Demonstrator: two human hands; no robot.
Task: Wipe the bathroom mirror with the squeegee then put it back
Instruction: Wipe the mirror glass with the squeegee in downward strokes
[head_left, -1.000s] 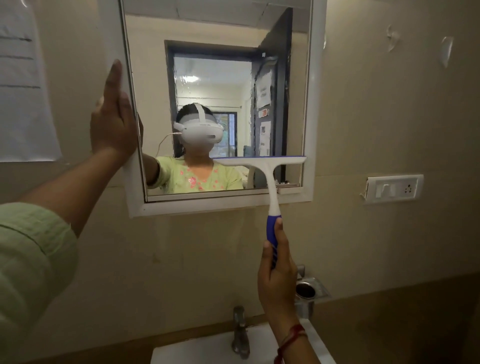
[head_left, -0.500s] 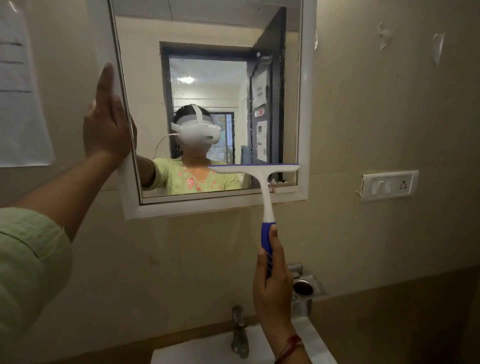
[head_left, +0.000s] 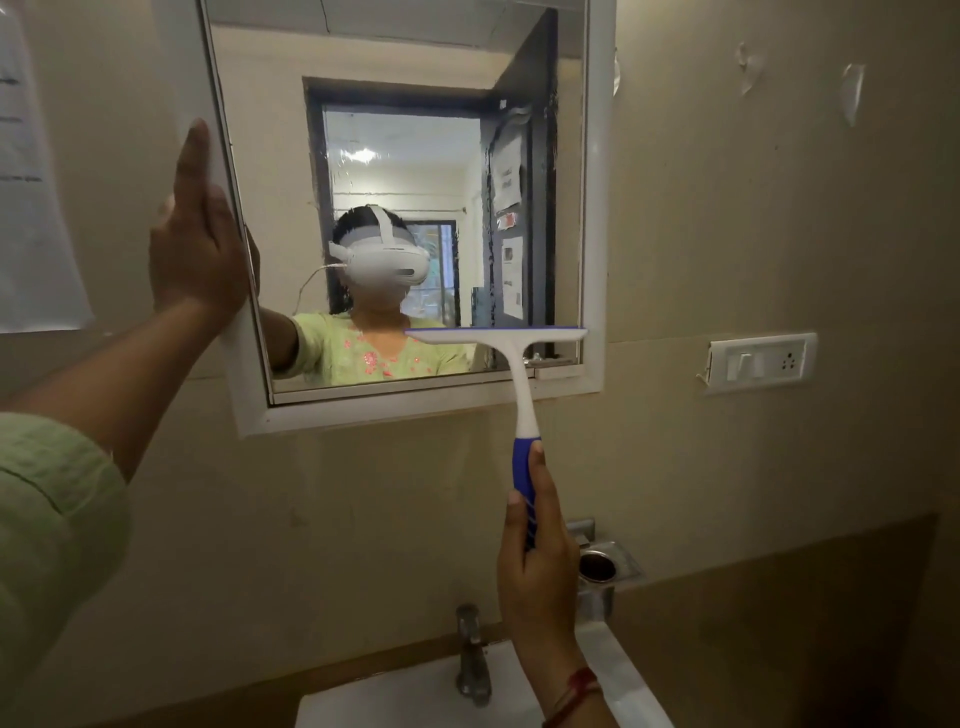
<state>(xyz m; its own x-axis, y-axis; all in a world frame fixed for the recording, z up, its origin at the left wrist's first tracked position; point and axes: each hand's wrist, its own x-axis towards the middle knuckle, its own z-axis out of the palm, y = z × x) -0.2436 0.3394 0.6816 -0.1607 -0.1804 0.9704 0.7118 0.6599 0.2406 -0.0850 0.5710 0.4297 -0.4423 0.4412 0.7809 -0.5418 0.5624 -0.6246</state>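
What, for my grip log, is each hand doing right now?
Left hand: open, fingers straight, pressing the mirror frame at its left edge.
Right hand: closed, holding the squeegee by its blue handle.

Just my one head cam, up close, facing the wall (head_left: 727, 249) dead-on: mirror (head_left: 400, 57) up top, sink (head_left: 395, 699) at bottom.

No writing can be read

The paper sheet (head_left: 36, 208) on the wall at 9 o'clock carries faint dark lines of print, too blurred to read. The notices (head_left: 511, 280) on the door reflected in the mirror (head_left: 270, 156), just right of centre, are also illegible.
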